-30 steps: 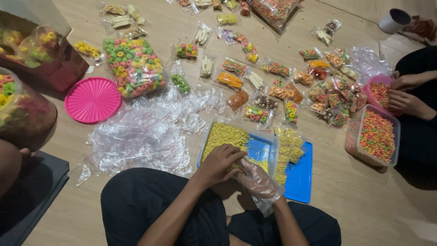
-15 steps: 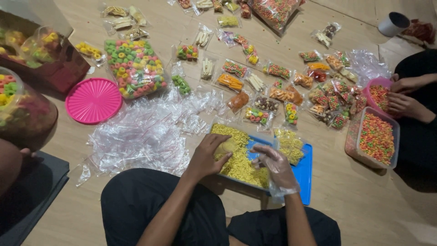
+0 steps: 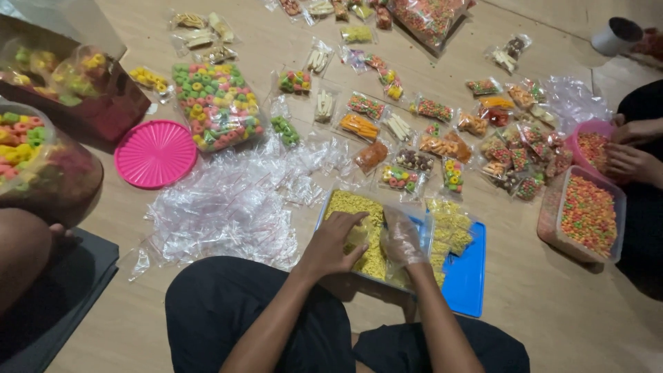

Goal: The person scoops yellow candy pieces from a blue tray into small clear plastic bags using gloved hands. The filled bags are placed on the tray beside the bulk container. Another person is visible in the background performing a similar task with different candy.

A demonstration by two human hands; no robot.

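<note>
A clear rectangular tub (image 3: 323, 211) full of yellow stick snack (image 3: 352, 206) rests on my lap and the floor, beside its blue lid (image 3: 466, 276). My left hand (image 3: 335, 242) is down in the tub, its fingers curled into the yellow snack. Wrapped in a thin clear plastic bag, my right hand (image 3: 402, 240) lies in the same tub, close beside the left. Small filled bags of yellow snack (image 3: 452, 228) lie on the lid to the right.
A heap of empty clear bags (image 3: 221, 207) spreads left of the tub, near a pink lid (image 3: 155, 153) and a big bag of coloured rings (image 3: 217, 103). Several small snack packets (image 3: 442, 138) lie beyond. At right, another person's hands (image 3: 632, 162) work at a pink bowl (image 3: 587, 141) and a tub of coloured balls (image 3: 590, 214).
Both hands moved forward from the tub's near edge into the yellow snack. The clear bag that hung from my right hand now covers that hand inside the tub.
</note>
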